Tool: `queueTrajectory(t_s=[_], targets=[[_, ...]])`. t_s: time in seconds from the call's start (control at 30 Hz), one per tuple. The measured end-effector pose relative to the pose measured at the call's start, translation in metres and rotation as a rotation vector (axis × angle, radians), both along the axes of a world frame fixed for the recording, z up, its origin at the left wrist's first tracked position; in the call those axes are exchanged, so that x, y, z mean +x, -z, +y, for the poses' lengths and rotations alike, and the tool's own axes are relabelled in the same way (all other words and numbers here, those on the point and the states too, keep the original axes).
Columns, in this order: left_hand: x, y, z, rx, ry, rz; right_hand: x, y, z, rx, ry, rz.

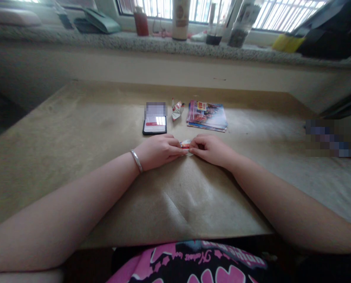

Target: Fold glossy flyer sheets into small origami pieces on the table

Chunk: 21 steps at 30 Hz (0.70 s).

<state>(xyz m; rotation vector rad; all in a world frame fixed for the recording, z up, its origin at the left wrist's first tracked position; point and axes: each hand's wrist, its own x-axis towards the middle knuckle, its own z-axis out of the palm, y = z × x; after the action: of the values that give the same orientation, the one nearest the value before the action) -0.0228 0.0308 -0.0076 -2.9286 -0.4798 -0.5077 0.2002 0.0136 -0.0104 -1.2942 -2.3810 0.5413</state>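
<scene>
A small piece of folded printed paper (186,145), white with red and orange, lies on the table between my hands. My left hand (161,151), with a silver bangle at the wrist, holds its left side, fingers close together. At the right side, my right hand (212,148) pinches the paper between thumb and curled fingers. My fingers cover part of both ends. Just beyond stands a folded paper figure (177,110) in white and red, with pointed tips. To its right rests a stack of glossy printed sheets (207,116).
A phone (154,125) with a lit, partly blurred screen lies beyond my left hand. The brown-covered table (104,118) reaches to a wall. Bottles, including a red one (141,21), and a pale green case (101,20) stand on the stone windowsill (110,40).
</scene>
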Motion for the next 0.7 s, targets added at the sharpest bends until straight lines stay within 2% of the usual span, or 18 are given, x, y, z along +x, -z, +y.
queueTrajectory(t_s=[0.17,0.27,0.53,0.7], targets=[[0.002,0.001,-0.002,0.08,-0.023,0.03,0.003,0.005,0.001,-0.071,0.069,0.117],[0.003,0.002,-0.003,0.093,-0.041,0.051,0.006,0.009,0.004,-0.004,0.018,0.154],[0.003,0.003,-0.003,0.049,-0.045,-0.017,0.008,0.004,-0.001,0.174,-0.051,-0.022],[0.004,0.003,-0.004,0.029,-0.081,-0.014,0.007,0.002,-0.004,0.209,-0.057,-0.048]])
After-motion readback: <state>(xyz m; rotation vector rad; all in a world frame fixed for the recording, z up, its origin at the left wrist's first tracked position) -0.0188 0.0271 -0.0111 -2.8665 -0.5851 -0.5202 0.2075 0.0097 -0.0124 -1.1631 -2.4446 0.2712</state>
